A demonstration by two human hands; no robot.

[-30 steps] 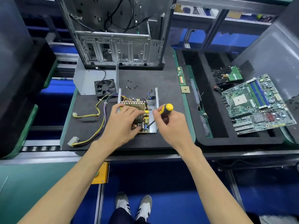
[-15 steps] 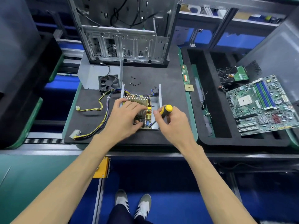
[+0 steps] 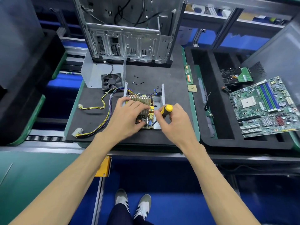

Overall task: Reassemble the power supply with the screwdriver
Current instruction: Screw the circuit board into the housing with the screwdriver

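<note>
Open power supply (image 3: 158, 101) at the middle of the black foam mat (image 3: 90, 120) on the table, metal side walls upright, circuit board and finned heatsink exposed inside. Left hand (image 3: 128, 117) laid flat on top of the board, fingers (image 3: 138, 105) fairly straight and spread narrow, pressing down on the heatsink. Right hand (image 3: 175, 122) just to the right, fingers curled round the yellow-and-black screwdriver (image 3: 164, 110); handle tilted up and right, shaft slanting down-left to the board's near right corner. Tip itself too small to make out. Yellow and purple cable bundle (image 3: 107, 109) trailing left from the supply across the mat, ending in white connectors. Loose black screws (image 3: 138, 82) on the mat behind the supply, near a black fan (image 3: 112, 81). Bare metal computer case (image 3: 128, 34) standing at the back. Green motherboard (image 3: 266, 106) well apart to the right, resting on a black foam tray (image 3: 209, 140).
</note>
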